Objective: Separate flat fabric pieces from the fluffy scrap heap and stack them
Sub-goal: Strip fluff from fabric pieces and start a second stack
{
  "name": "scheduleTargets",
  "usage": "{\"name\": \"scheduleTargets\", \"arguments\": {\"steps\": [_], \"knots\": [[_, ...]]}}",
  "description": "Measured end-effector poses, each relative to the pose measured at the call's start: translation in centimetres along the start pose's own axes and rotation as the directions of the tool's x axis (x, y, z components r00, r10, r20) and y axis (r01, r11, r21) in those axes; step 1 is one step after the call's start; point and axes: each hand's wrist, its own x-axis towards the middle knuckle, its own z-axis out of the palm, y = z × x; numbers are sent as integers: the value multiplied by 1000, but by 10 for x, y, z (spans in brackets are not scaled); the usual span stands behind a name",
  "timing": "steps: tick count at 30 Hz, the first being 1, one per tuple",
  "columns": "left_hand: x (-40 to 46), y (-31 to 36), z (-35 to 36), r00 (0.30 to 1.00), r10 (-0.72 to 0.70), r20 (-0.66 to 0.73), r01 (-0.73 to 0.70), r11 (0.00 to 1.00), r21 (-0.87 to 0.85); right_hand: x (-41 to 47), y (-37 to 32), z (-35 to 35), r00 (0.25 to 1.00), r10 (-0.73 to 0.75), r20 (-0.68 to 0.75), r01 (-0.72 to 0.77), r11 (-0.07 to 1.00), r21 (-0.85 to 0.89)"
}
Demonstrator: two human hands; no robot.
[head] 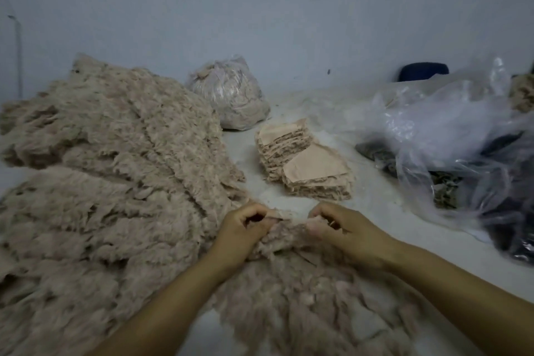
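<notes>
Hands pinching fluffy scrap, tied bag holding fluff

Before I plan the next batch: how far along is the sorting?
Done: a stack of flat pieces stands beyond the hands. In hand: left hand and right hand pinch a piece at the heap's edge. Left: most of the heap.

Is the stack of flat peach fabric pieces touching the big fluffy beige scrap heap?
Apart. The head view shows a strip of bare pale table between the stack of flat peach fabric pieces and the fluffy beige scrap heap.
</notes>
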Motion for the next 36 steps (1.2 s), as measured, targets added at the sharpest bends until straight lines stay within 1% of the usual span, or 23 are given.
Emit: {"name": "scheduleTargets", "arguments": {"steps": [2, 3, 5, 6, 7, 10, 12, 14, 16, 17, 19, 20, 22, 23, 25, 27, 28, 29, 30, 31, 32, 34, 36], "knots": [[3, 2, -4, 999, -25, -32, 25, 1000, -15, 15, -4, 13, 995, -23, -95, 21, 1000, -22], [4, 3, -7, 998, -49, -37, 48, 998, -33, 23, -4, 22, 987, -29, -157, 33, 999, 23], [9, 3, -11, 989, -121, -82, 115, 990, -83, 35, -3, 34, 962, 46, -270, 16, 974, 225], [13, 3, -13, 978, -169, -121, 155, 981, -115, 40, -1, 35, 950, 99, -297, 13, 936, 352], [17, 3, -16, 965, -210, -158, 186, 971, -152, 42, 2, 36, 940, 130, -316, 25, 896, 443], [26, 0, -24, 945, -263, -194, 214, 947, -241, 43, 14, 33, 920, 137, -367, 86, 844, 530], [30, 0, -26, 949, -268, -168, 218, 939, -267, 41, 19, 30, 922, 88, -376, 147, 821, 552], [35, 2, -25, 944, -261, -201, 202, 941, -272, 39, 21, 23, 955, -5, -296, 164, 842, 514], [42, 7, -25, 952, -166, -259, 130, 980, -150, 39, 23, 16, 990, -83, -115, 129, 867, 481], [43, 11, -25, 966, -92, -243, 80, 995, -60, 40, 22, 14, 996, -83, -44, 94, 851, 518], [43, 17, -22, 995, 16, -98, -13, 999, 30, 42, 15, 13, 1000, -5, -13, 12, 754, 657], [41, 20, -20, 999, 38, 2, -38, 999, 27, 46, 11, 14, 999, 45, -7, -29, 741, 671], [40, 22, -17, 987, 78, 138, -82, 996, 22, 53, 2, 18, 998, 64, -20, -42, 828, 559], [41, 21, -15, 983, 107, 152, -117, 992, 56, 56, -1, 24, 999, 30, -35, -7, 855, 518], [42, 12, -14, 982, 149, 117, -173, 955, 240, 61, -5, 34, 991, 17, -132, 52, 862, 504], [41, -5, -18, 987, 133, 88, -159, 854, 496, 63, -4, 34, 955, 104, -276, 69, 830, 553], [39, -14, -23, 992, 115, 52, -124, 820, 559, 62, -2, 31, 925, 174, -339, 80, 781, 619], [36, -22, -30, 996, 92, -5, -74, 827, 557, 61, 1, 25, 890, 248, -382, 101, 710, 697], [34, -27, -36, 996, 73, -60, -32, 860, 510, 59, 5, 18, 859, 306, -410, 129, 646, 752], [33, -28, -41, 995, 51, -91, -4, 890, 455, 57, 9, 13, 839, 330, -432, 146, 629, 764], [32, -26, -42, 995, 33, -93, 8, 912, 410, 56, 10, 12, 834, 330, -442, 136, 655, 744], [31, -16, -34, 999, -28, -44, 42, 935, 353, 55, 8, 20, 862, 293, -413, 96, 706, 702], [29, -6, -17, 990, -130, 55, 109, 950, 291, 56, 7, 33, 899, 266, -349, 88, 669, 738]]}}
